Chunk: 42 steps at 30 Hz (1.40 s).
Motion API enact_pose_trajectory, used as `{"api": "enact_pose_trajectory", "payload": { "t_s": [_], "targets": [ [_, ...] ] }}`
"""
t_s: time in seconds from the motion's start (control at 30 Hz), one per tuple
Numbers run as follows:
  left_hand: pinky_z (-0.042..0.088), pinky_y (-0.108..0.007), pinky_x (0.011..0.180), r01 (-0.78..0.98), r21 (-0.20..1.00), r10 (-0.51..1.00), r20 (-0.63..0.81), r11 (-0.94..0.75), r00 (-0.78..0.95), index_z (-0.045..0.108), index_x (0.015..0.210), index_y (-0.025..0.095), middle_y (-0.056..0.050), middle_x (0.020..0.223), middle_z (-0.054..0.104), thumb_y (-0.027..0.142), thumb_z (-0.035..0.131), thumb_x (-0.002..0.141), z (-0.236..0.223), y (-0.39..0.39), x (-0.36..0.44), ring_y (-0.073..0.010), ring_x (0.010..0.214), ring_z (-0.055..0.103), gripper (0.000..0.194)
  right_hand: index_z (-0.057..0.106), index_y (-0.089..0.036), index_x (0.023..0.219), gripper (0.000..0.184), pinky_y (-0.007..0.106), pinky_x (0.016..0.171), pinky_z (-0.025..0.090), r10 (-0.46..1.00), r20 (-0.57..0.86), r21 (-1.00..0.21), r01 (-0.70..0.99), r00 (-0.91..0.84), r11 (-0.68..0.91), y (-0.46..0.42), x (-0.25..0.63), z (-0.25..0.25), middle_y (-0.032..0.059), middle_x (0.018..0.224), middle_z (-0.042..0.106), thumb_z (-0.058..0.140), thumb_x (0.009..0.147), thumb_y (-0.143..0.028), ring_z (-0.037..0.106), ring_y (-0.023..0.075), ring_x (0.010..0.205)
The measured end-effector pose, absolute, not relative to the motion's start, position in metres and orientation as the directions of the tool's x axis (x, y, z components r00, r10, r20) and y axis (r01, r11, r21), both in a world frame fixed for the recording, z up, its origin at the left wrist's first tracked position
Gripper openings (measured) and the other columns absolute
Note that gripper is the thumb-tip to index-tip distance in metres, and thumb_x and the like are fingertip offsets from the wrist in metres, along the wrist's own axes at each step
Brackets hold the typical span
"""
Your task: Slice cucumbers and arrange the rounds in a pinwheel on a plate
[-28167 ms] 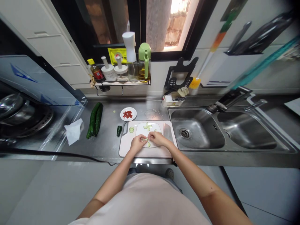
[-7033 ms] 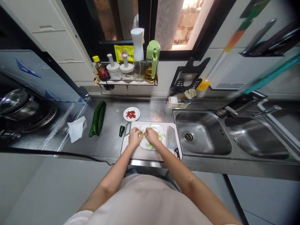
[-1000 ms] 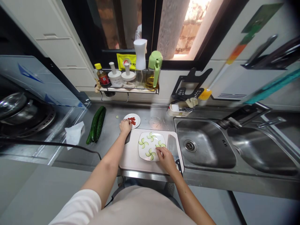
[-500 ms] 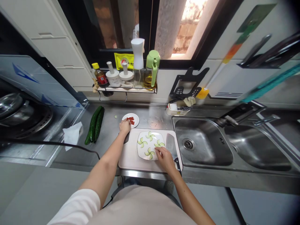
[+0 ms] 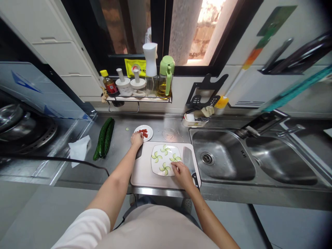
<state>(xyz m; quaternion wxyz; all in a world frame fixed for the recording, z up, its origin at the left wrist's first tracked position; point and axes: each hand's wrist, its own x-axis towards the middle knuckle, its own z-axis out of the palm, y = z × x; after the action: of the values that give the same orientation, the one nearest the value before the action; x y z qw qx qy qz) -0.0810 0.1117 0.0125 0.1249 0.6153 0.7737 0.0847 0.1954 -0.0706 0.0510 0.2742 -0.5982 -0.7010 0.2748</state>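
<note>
My left hand (image 5: 136, 139) is at the near left edge of a small round white plate (image 5: 150, 135), its fingers bunched beside small red pieces (image 5: 144, 132). What those fingertips hold is hidden. Over the right side of a squarish white plate (image 5: 157, 168), my right hand (image 5: 182, 174) has its fingers pinched together, close to a pinwheel of green cucumber slices (image 5: 175, 157). Anything in that pinch is too small to make out. Several such pinwheels lie on this plate, which rests on a pale cutting board (image 5: 141, 176). A knife (image 5: 188, 157) lies along the board's right side.
Two whole cucumbers (image 5: 105, 138) and a crumpled white tissue (image 5: 80, 150) lie on the steel counter to the left. A double sink (image 5: 223, 159) is on the right. Behind, a rack (image 5: 140, 99) carries seasoning jars and bottles. A black cable (image 5: 77, 160) crosses the left side.
The view has shifted slightly. Both hands stay nearly where they were, the left by the red pieces and the right over the cucumber slices.
</note>
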Motion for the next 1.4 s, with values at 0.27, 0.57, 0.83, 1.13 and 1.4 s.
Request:
{"api": "enact_pose_trajectory", "payload": {
  "t_s": [0.27,0.57,0.83,1.13,1.4],
  "targets": [
    [0.043,-0.031,0.085,0.936,0.317,0.988,-0.059,0.155,-0.143,0.070,0.092,0.025,-0.008,0.110,0.060,0.020,0.054,0.079,0.012,0.110,-0.085,-0.0235,0.104,0.054,0.022,0.068,-0.019,0.093,0.029,0.030,0.074,0.046,0.991,0.053,-0.721,0.682,-0.127,0.126,-0.072,0.195,0.052,0.0070,0.089,0.068,0.041,0.089,-0.028,0.062,0.0192,0.080],
    [0.042,-0.034,0.090,0.962,0.246,0.992,-0.085,0.116,-0.098,0.072,0.093,0.028,-0.007,0.111,0.059,0.021,0.053,0.081,0.012,0.112,-0.085,-0.0247,0.109,0.051,0.024,0.069,-0.019,0.092,0.029,0.030,0.075,0.046,0.991,0.063,-0.722,0.681,-0.116,0.125,-0.075,0.196,0.049,0.0072,0.089,0.069,0.041,0.088,-0.028,0.062,0.0189,0.082],
    [0.044,-0.028,0.082,0.859,0.473,0.977,-0.023,0.196,-0.210,0.072,0.087,0.022,-0.008,0.103,0.065,0.025,0.055,0.078,0.020,0.107,-0.086,-0.0212,0.099,0.057,0.019,0.069,-0.019,0.093,0.030,0.029,0.073,0.046,0.990,0.055,-0.718,0.684,-0.127,0.128,-0.072,0.195,0.053,0.0070,0.088,0.069,0.041,0.088,-0.028,0.062,0.0188,0.080],
    [0.039,-0.019,0.051,0.101,0.935,0.896,-0.290,0.340,-0.336,0.067,0.091,0.012,-0.005,0.075,0.068,0.031,0.062,0.072,0.029,0.097,-0.067,-0.0088,0.058,0.056,0.027,0.069,-0.020,0.094,0.030,0.030,0.074,0.046,0.990,0.060,-0.748,0.650,-0.127,0.129,-0.068,0.190,0.053,0.0068,0.091,0.069,0.042,0.088,-0.031,0.061,0.0187,0.082],
    [0.034,-0.015,0.045,-0.282,0.900,0.930,-0.363,0.333,-0.059,0.067,0.098,0.013,-0.006,0.080,0.067,0.029,0.074,0.067,0.056,0.073,-0.036,-0.0059,0.059,0.054,0.036,0.068,-0.020,0.093,0.026,0.028,0.069,0.045,0.987,0.120,-0.817,0.553,-0.111,0.162,-0.033,0.174,0.069,0.0060,0.093,0.069,0.046,0.086,-0.032,0.059,0.0162,0.074]
  ]
}}
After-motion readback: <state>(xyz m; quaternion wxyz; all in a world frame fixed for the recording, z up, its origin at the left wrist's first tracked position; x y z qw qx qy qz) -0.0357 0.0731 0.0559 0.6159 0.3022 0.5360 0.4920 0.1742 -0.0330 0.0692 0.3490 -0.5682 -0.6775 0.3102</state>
